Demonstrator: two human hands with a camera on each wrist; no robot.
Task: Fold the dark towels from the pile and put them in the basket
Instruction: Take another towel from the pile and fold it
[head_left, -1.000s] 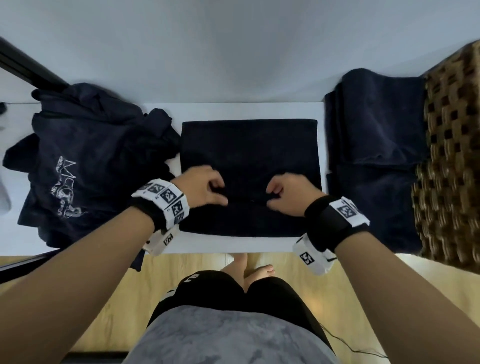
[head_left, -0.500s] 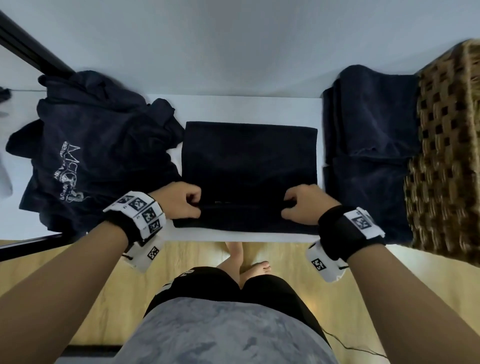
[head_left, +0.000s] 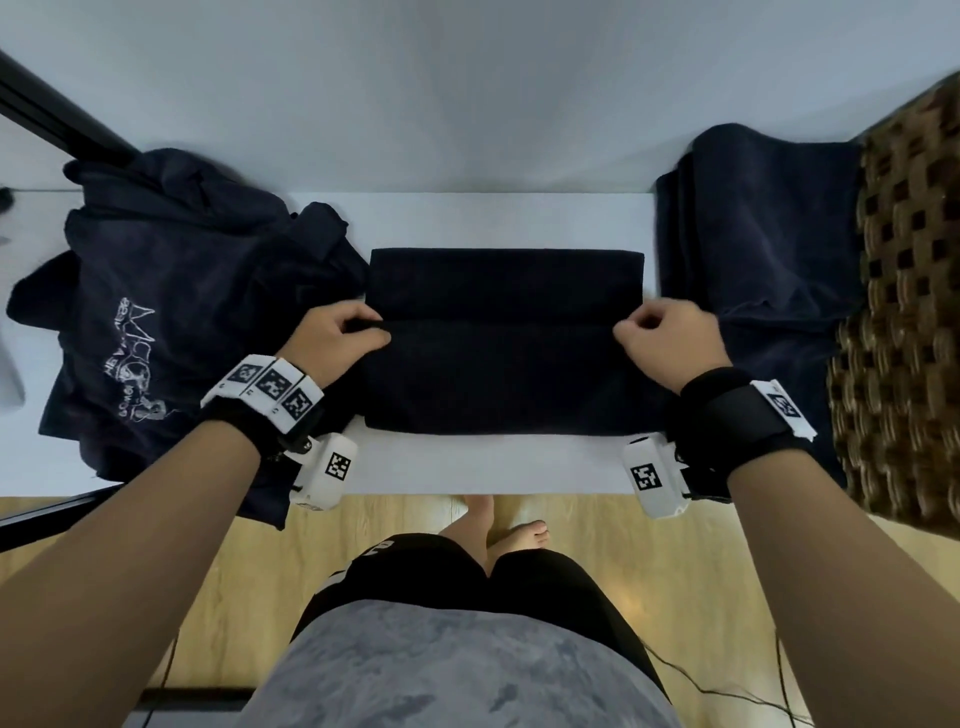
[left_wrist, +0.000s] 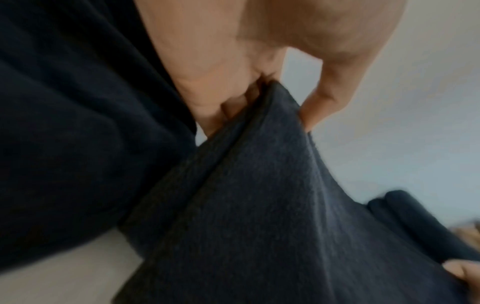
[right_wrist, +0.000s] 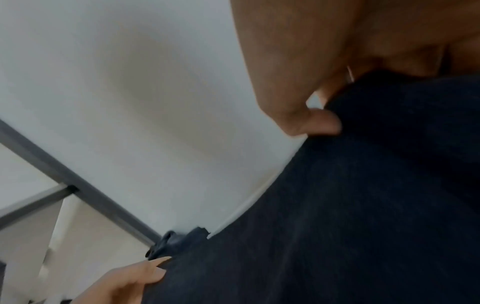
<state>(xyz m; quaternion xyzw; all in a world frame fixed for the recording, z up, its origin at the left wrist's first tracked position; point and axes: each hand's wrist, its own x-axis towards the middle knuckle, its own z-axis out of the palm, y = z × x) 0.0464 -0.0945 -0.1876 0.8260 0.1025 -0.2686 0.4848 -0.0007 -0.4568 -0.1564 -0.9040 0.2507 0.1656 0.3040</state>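
A dark towel (head_left: 504, 364) lies half folded on the white table (head_left: 467, 467). My left hand (head_left: 371, 328) pinches the left end of its lifted near edge, and my right hand (head_left: 631, 326) pinches the right end. The edge is held above the towel's middle, short of the far edge. In the left wrist view my fingers (left_wrist: 226, 111) and thumb clamp the towel (left_wrist: 259, 205). The right wrist view shows my thumb (right_wrist: 322, 123) pressed on the towel (right_wrist: 350, 205). The pile of dark cloth (head_left: 156, 322) is at the left. The woven basket (head_left: 904, 312) stands at the right.
Folded dark blue towels (head_left: 753, 249) lie between the middle towel and the basket. One garment in the left pile bears a white print (head_left: 130, 364). A black bar (head_left: 57, 119) runs along the back left. The wall is close behind the table, and my legs are at its front edge.
Both hands slid apart from the towel's middle to its near corners, then carried the near edge away from me over the towel.
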